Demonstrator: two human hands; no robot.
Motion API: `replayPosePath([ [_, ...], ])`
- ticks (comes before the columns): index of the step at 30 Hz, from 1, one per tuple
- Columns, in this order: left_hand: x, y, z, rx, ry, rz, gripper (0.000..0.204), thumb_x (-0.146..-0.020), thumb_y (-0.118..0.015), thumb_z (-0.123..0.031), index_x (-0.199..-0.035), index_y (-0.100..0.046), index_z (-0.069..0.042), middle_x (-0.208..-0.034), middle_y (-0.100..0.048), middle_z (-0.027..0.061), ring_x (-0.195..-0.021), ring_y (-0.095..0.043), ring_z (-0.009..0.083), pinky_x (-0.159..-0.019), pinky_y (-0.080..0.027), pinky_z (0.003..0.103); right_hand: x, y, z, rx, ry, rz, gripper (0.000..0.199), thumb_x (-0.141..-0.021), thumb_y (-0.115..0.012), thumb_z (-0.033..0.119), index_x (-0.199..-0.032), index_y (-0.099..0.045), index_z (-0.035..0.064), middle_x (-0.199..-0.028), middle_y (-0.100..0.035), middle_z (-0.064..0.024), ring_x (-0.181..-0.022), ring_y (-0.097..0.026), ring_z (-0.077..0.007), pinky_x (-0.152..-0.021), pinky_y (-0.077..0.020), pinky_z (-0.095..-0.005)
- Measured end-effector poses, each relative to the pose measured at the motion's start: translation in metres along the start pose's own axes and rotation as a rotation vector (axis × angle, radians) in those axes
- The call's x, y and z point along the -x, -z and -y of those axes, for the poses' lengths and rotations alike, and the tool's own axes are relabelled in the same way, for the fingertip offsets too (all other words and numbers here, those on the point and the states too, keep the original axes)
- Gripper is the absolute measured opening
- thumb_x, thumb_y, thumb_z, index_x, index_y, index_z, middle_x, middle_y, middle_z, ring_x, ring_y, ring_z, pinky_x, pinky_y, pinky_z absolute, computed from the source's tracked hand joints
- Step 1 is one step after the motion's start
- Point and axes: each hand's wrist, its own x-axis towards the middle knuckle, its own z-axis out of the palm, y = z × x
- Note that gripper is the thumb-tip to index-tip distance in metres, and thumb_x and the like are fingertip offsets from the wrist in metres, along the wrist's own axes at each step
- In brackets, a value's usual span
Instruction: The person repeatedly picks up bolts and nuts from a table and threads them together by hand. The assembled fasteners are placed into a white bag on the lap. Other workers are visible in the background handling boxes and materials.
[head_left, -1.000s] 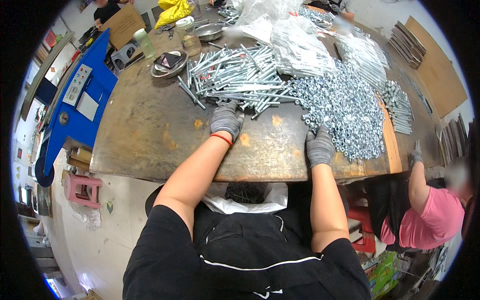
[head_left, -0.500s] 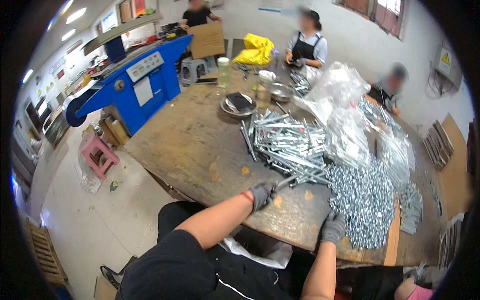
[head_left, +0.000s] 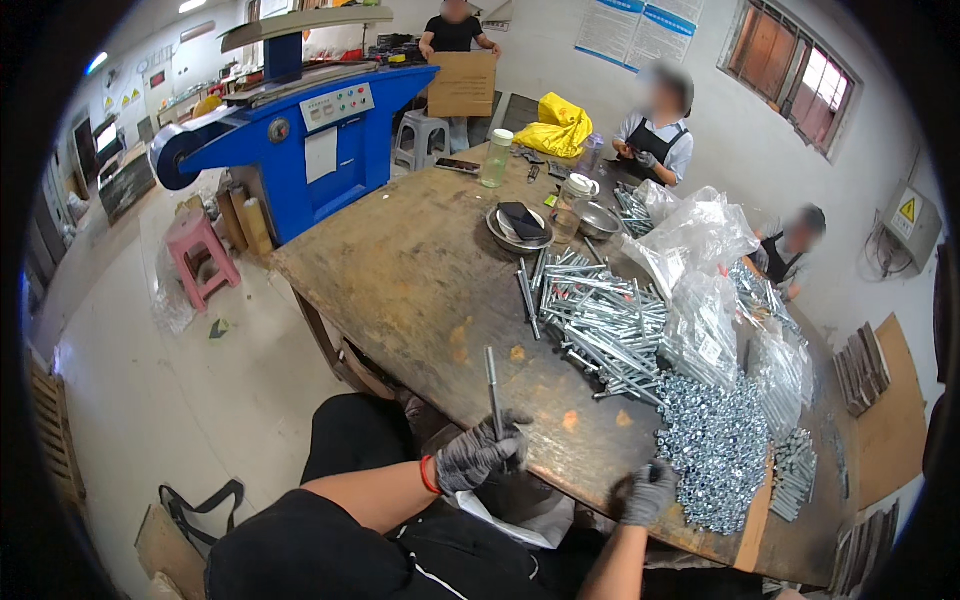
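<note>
My left hand [head_left: 482,447], in a grey knit glove, is closed around a long silver bolt [head_left: 492,385]. The bolt stands nearly upright, its upper part rising out of the fist in front of the table edge. Also gloved, my right hand [head_left: 651,492] has its fingers curled in at the near left side of a heap of small silver nuts [head_left: 712,450]. Whatever its fingertips hold is too small to make out. A loose pile of long bolts [head_left: 605,320] lies beyond the nuts, toward the middle of the wooden table [head_left: 400,260].
Clear plastic bags [head_left: 700,325] slump behind the nuts. Shorter bolts [head_left: 793,475] lie past a wooden strip [head_left: 757,520] at right. Metal bowls [head_left: 520,240] and a bottle [head_left: 496,160] stand farther back. Several people are around the table; a blue machine [head_left: 320,150] stands left.
My left hand has drawn the bolt away from the pile toward me and turned it upright. My right hand stays beside the nuts, its fingers now more curled. The head view has shifted.
</note>
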Motion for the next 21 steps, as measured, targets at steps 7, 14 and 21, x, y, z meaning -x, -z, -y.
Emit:
replayPosePath([
  [7, 0.005, 0.003, -0.01, -0.193, 0.223, -0.014, 0.032, -0.091, -0.053, -0.026, -0.118, -0.052, -0.01, -0.079, -0.049, -0.0058, -0.063, -0.043, 0.002, -0.058, -0.038, 0.017, 0.082, -0.005, 0.125, -0.601, -0.117, 0.281, 0.017, -0.08, -0.061, 0.003, -0.097, -0.06, 0.0019, -0.084, -0.058, -0.003, -0.074, -0.054, -0.0114, -0.067, -0.0454, -0.0245],
  [14, 0.009, 0.003, 0.008, -0.701, 0.217, 0.366, 0.035, -0.093, -0.05, -0.025, -0.12, -0.053, -0.003, -0.111, -0.06, 0.0157, -0.107, -0.056, 0.0233, -0.091, -0.042, 0.033, 0.084, 0.038, 0.178, -0.743, -0.181, 0.418, 0.019, -0.081, -0.066, 0.009, -0.098, -0.061, 0.0007, -0.074, -0.06, -0.004, -0.063, -0.055, -0.0105, -0.058, -0.0452, -0.0233],
  [21, 0.015, 0.011, 0.012, -0.749, 0.367, 0.466, 0.031, -0.092, -0.053, -0.023, -0.115, -0.057, -0.003, -0.106, -0.063, 0.0088, -0.1, -0.057, 0.0165, -0.088, -0.045, 0.029, 0.079, 0.055, 0.171, -0.502, 0.149, 0.538, 0.019, -0.075, -0.069, 0.007, -0.093, -0.064, 0.004, -0.085, -0.062, -0.0063, -0.078, -0.059, -0.0172, -0.072, -0.0465, -0.0276],
])
